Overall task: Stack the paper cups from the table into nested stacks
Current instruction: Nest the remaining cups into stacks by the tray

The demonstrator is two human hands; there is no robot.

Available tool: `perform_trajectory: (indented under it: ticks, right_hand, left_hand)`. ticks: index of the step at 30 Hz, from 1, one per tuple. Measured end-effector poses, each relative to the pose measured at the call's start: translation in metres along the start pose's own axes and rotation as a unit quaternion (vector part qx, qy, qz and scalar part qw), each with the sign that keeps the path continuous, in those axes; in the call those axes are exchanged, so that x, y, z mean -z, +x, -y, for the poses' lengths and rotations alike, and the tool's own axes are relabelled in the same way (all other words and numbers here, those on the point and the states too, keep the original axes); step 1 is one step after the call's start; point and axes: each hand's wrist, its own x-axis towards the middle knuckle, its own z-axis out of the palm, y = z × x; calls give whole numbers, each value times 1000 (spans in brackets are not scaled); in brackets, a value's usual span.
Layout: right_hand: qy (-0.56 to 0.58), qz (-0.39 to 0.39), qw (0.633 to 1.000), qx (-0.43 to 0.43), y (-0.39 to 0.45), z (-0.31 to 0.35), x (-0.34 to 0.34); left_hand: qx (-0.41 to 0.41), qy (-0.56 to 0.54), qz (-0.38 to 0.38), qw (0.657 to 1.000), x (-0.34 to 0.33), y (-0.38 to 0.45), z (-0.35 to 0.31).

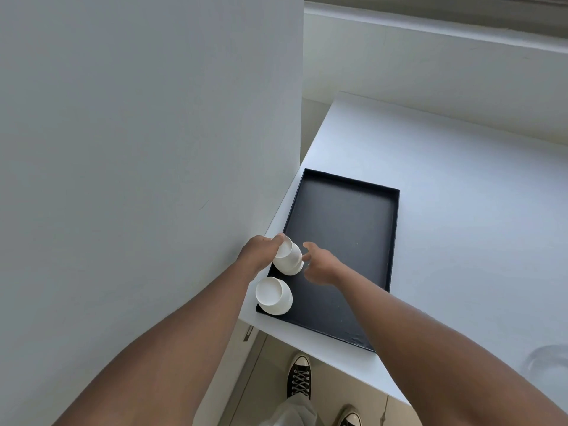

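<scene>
While the left hand (261,252) grips a tilted paper cup stack (287,256), the right hand (319,267) hovers just beside it with fingers spread, holding nothing.

At far left a pale wall panel (147,149) borders the white desk (461,210); the gripped stack leans over the near-left corner of the black tray (344,219), its lower cup showing as a rim beneath the upper one, and a second cup stack (273,296) stands on the tray just nearer the viewer. To seat the cups well, the held stack should probably be brought upright, the free hand steadying its base, then pressed straight down so the walls nest evenly without crushing the thin rims.
</scene>
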Motion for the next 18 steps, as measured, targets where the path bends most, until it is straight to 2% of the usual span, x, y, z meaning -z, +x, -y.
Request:
perform_trajectory:
  ticks: [11,18]
  right_hand:
    - [13,8,1000,3,-3,0,-7]
    - [18,7,1000,-3,-9,3,-10]
  left_hand:
    - [50,51,-6,997,5,-6,3]
    - [53,98,-27,993,2,-12,2]
